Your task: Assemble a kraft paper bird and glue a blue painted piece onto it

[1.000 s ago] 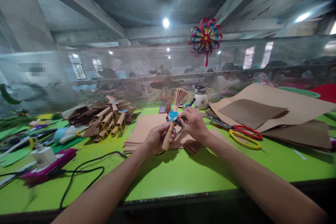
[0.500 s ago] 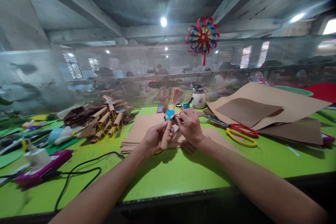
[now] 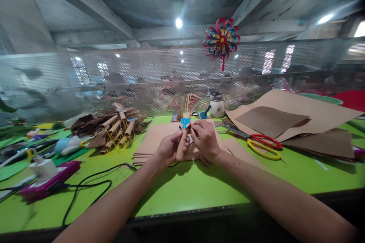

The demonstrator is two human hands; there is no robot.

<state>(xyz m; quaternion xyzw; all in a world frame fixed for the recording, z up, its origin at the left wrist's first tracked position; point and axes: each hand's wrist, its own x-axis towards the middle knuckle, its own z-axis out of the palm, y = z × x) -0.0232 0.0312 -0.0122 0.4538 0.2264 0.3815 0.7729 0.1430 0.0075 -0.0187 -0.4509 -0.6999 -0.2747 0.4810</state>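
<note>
My left hand point(image 3: 170, 145) is wrapped round the rolled stem of a brown kraft-paper craft point(image 3: 181, 146), which tilts upward. A pleated paper fan point(image 3: 193, 103) spreads at its top, with yellow string looped round it. A pale patch with blue markings point(image 3: 185, 122) sits at its middle. Close against the patch's right side, my right hand point(image 3: 204, 138) is closed in a pinch. A bit of red shows by its fingertips, but what they hold is hidden. Beneath both hands lies a stack of kraft paper sheets point(image 3: 155, 138).
Similar paper crafts point(image 3: 115, 125) with yellow string are piled at left. Nearer stands a purple power strip point(image 3: 67, 172) with a black cable point(image 3: 85, 186). Scissors point(image 3: 264, 148) and large kraft sheets point(image 3: 288, 112) lie right. Behind are a blue pot point(image 3: 203, 115) and a white jar point(image 3: 217, 106).
The view has shifted slightly. The paper craft has turned a little, and its blue markings show more clearly. Both hands keep nearly the same places.
</note>
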